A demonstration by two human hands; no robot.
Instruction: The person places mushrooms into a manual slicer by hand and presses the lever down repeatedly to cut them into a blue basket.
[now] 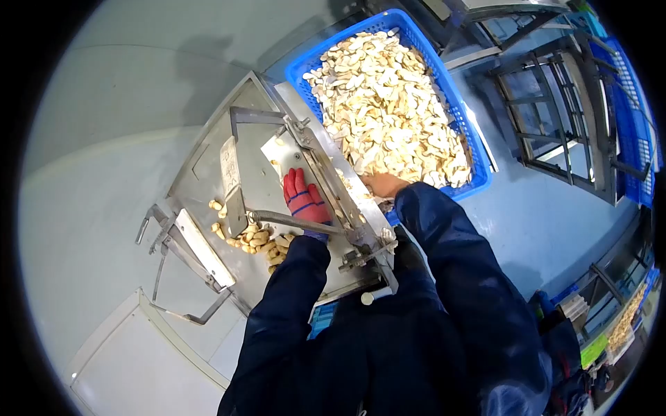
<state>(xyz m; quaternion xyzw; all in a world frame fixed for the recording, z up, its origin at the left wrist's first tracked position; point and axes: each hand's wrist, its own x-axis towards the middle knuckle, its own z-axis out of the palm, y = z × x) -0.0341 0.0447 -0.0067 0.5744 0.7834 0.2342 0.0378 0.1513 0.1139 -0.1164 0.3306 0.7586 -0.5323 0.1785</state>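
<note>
My left hand (303,196), in a red glove with blue bands, lies flat with its fingers stretched out on the metal machine table (201,163). Its fingertips are beside a pale plate (281,149) near the long metal bar. Whole mushrooms (260,240) lie in a pile to the left of that wrist. My bare right hand (383,185) is at the near edge of the blue basket (461,111), beside the sliced mushrooms (388,104) heaped in it. The fingers of this hand are hidden, and whether it holds anything does not show.
A metal frame arm (234,187) stands over the machine table, with a spring rod crossing near my left wrist. Metal racks (555,104) and blue crates (628,118) stand at the right. At the lower right a tray of pale pieces (624,322) shows.
</note>
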